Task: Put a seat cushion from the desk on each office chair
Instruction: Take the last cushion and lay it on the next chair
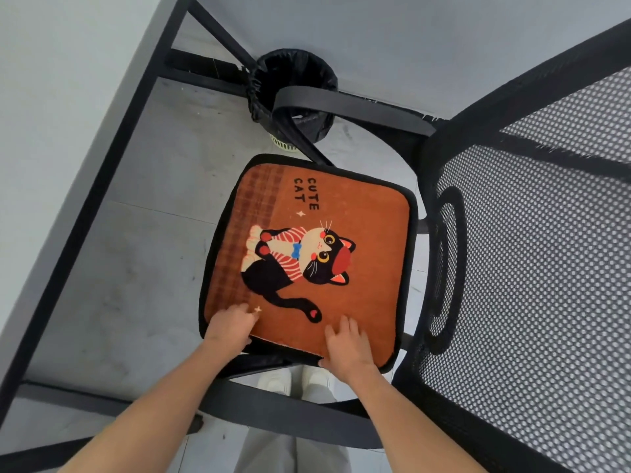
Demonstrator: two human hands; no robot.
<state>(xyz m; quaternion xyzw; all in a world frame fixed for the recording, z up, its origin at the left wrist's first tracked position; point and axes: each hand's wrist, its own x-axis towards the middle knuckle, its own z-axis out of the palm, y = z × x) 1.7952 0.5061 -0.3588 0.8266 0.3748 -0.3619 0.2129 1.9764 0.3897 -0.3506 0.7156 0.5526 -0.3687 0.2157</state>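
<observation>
seat cushion (pixel 307 250) centre frame | looks soft, light (likely floppy) | left hand (pixel 232 324) pinches near edge | right hand (pixel 348 346) spread flat on top

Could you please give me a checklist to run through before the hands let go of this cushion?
1. Seat cushion lies on the chair seat, picture side up: ok.
2. Cushion inside the seat's black rim: ok where visible.
3. Near edge flat: not ok; it looks lifted between the hands.
4. Hands free: not ok; left hand grips the near edge, right hand rests with fingers flat on top.
5. Armrest clear of the cushion: ok.
6. More cushions on the desk: cannot tell.
</observation>
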